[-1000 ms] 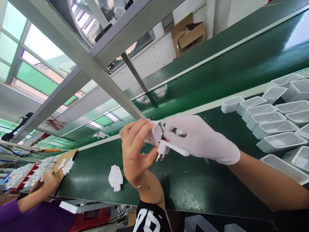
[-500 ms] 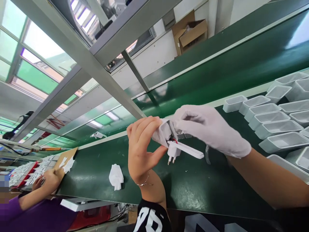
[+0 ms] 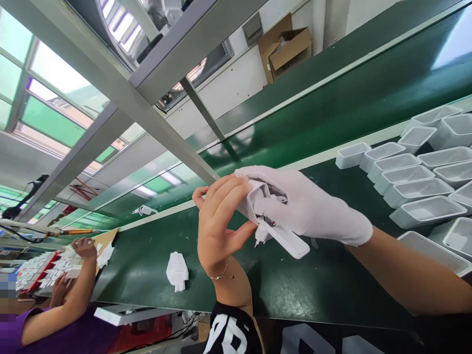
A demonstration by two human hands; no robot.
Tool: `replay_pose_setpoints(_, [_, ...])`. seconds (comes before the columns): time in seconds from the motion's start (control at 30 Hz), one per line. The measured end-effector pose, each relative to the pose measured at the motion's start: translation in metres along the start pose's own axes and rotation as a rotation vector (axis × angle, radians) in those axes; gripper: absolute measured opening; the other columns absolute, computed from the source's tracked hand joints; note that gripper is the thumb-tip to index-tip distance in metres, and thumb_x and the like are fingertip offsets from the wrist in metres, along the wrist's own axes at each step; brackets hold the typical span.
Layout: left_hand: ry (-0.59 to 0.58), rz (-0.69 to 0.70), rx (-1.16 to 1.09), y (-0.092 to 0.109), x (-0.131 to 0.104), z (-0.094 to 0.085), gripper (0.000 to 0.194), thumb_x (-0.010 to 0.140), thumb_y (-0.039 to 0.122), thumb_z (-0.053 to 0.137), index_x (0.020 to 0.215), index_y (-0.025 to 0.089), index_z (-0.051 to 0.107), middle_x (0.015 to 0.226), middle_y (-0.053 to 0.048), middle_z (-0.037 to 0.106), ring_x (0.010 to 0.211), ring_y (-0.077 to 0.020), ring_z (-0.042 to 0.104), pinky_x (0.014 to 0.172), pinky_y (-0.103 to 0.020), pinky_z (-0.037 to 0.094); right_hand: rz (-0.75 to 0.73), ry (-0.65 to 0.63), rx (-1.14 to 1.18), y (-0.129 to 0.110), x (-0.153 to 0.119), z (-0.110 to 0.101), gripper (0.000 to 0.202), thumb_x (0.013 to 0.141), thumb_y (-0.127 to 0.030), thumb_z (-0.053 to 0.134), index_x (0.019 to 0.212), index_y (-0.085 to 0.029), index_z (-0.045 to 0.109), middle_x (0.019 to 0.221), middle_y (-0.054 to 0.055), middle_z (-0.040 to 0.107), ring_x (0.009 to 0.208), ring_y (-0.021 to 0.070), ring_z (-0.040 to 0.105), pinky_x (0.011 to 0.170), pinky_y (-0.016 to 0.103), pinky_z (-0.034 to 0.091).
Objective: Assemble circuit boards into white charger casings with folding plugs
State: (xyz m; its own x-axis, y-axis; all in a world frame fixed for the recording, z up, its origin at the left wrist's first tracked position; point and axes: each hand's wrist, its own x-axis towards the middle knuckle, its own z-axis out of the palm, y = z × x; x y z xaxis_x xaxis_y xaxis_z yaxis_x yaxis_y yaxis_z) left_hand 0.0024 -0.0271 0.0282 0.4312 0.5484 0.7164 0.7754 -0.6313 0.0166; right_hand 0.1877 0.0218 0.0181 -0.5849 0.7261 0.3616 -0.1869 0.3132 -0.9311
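Gripping white box-shaped plastic housing (image 3: 248,206), bare L hand (image 3: 217,223) steadies; white-gloved R hand (image 3: 304,204) prob. works inside, hold unclear; next move needs steady support.

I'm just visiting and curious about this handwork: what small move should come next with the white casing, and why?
Perhaps a gentle inward press by the gloved right hand at the open end of the white casing: that hand is at the opening, the bare left hand grips the casing, and a flat white piece juts out below.
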Motion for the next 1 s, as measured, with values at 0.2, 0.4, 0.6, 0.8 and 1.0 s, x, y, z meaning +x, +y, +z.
replay_pose_setpoints(0.2, [0.036,-0.007,-0.06,-0.007,-0.004,-0.001,0.036,0.096,0.032,0.057,0.131,0.031,0.053,0.123,-0.005,0.073,0.117,-0.0299,0.069,0.091,-0.047,0.044,0.083,-0.113,0.089,-0.008,0.001,-0.011,0.034,0.097,-0.026,0.047,0.127,-0.028,0.063,0.101,-0.001,0.072,0.098,0.0183,0.069,0.084,0.03,0.054])
replay_pose_setpoints(0.4, [0.028,0.038,-0.017,-0.005,0.0,0.001,0.034,0.095,0.028,0.058,0.129,0.027,0.054,0.12,-0.006,0.074,0.117,-0.0278,0.065,0.092,-0.045,0.047,0.011,-0.047,0.049,0.001,0.0,0.005,0.026,0.094,-0.035,0.063,0.118,-0.024,0.063,0.087,-0.002,0.066,0.074,0.0137,0.066,0.069,0.027,0.053])
replay_pose_setpoints(0.6, [0.077,0.032,-0.06,-0.01,-0.003,0.004,0.039,0.095,0.031,0.059,0.133,0.029,0.052,0.12,-0.007,0.072,0.114,-0.0276,0.065,0.09,-0.044,0.047,-0.039,-0.02,0.033,0.009,-0.001,0.004,0.051,0.098,-0.044,0.059,0.143,-0.023,0.051,0.098,0.001,0.072,0.086,0.0157,0.069,0.075,0.029,0.056])
replay_pose_setpoints(0.8, [0.203,0.033,-0.006,-0.014,-0.006,0.002,0.042,0.094,0.04,0.065,0.133,0.029,0.055,0.119,-0.008,0.067,0.11,-0.0264,0.061,0.092,-0.043,0.047,-0.093,0.154,-0.18,-0.002,-0.004,-0.007,0.021,0.098,-0.033,0.057,0.092,-0.019,0.071,0.087,0.0,0.073,0.076,0.0127,0.066,0.069,0.025,0.049])
replay_pose_setpoints(1.0, [0.211,0.026,0.08,-0.008,-0.003,0.0,0.033,0.091,0.028,0.065,0.124,0.025,0.06,0.113,-0.007,0.067,0.103,-0.0249,0.06,0.089,-0.041,0.043,-0.078,0.085,-0.352,0.0,-0.003,-0.006,0.022,0.09,-0.023,0.059,0.07,-0.019,0.065,0.065,-0.003,0.064,0.059,0.0094,0.051,0.053,0.024,0.037])
